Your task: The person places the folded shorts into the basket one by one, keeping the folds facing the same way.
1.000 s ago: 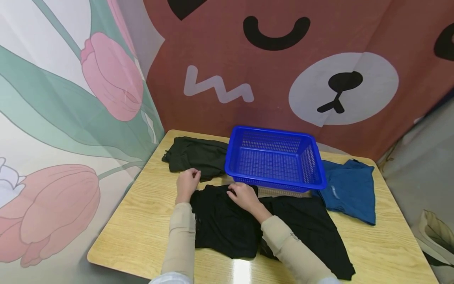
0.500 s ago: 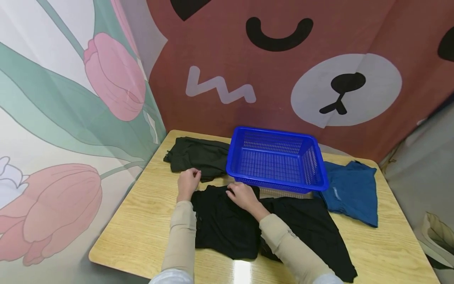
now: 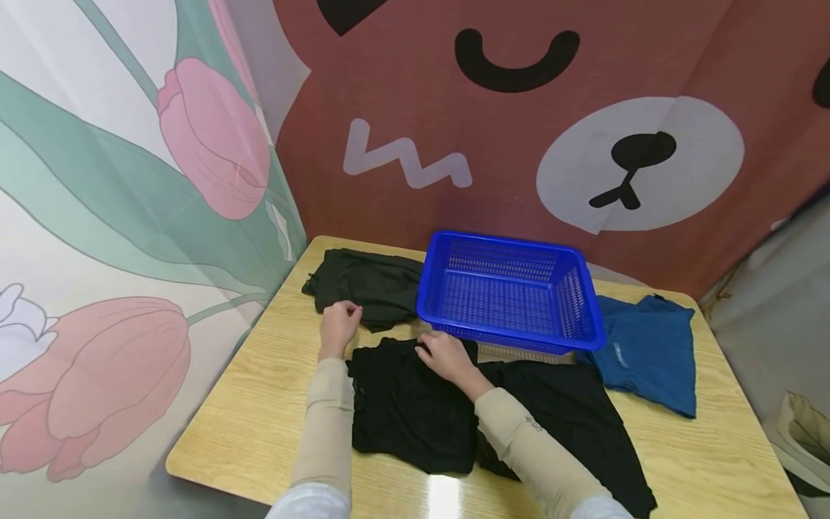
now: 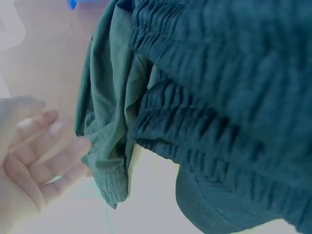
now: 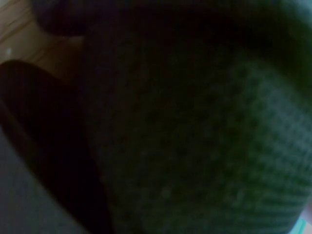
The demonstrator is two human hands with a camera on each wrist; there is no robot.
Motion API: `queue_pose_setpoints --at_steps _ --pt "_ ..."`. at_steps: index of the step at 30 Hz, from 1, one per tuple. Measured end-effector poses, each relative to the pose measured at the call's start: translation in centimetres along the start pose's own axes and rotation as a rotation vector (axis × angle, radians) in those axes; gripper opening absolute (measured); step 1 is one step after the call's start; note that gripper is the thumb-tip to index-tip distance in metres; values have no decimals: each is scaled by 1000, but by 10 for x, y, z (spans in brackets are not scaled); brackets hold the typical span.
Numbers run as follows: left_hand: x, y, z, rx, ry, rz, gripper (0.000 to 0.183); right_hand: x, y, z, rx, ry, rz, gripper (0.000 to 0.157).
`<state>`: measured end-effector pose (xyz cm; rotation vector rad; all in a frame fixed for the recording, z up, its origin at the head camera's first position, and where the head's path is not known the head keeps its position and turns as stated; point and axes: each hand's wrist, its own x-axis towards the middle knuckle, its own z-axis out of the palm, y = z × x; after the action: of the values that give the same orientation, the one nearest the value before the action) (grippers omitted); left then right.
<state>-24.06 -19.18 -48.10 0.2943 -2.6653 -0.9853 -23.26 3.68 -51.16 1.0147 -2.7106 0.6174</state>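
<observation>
A folded black garment (image 3: 411,418) lies on the table in the head view. Its gathered elastic edge (image 4: 204,126) fills much of the left wrist view. At its far left corner, my left hand (image 3: 339,324) hovers with loosely bent fingers; in the left wrist view they hold nothing, beside a dark green garment (image 4: 109,97) with an elastic cuff. My right hand (image 3: 447,357) rests on the black garment's far edge, fingers bent over it. I cannot tell whether they pinch the cloth. Dark, blurred fabric (image 5: 170,122) fills the right wrist view and hides the fingers.
A blue plastic basket (image 3: 506,328) with nothing in it stands at the back of the wooden table (image 3: 259,404). Another black garment (image 3: 570,425) lies under the right forearm, and a blue garment (image 3: 648,353) is to the right. Printed curtains (image 3: 402,72) hang behind.
My left hand has shifted slightly left and away from me, off the corner of the black garment. The right hand stays where it was. The head view has turned a little.
</observation>
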Motion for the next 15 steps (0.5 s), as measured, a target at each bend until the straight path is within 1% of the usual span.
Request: queue_pose_setpoints --at_steps 3,6,9,14,15 --pt "4 -4 0 -32 45 -32 18 1 0 0 12 -11 2 14" --pt "7 -9 0 -70 73 -100 19 1 0 1 16 -26 2 14" --pt "9 -15 1 -111 59 -179 20 0 0 1 15 -41 6 14" --pt "10 -25 4 -187 46 -265 21 -1 1 3 38 -49 24 15" --pt "10 -26 4 -208 41 -296 22 -1 1 3 42 -49 27 15"
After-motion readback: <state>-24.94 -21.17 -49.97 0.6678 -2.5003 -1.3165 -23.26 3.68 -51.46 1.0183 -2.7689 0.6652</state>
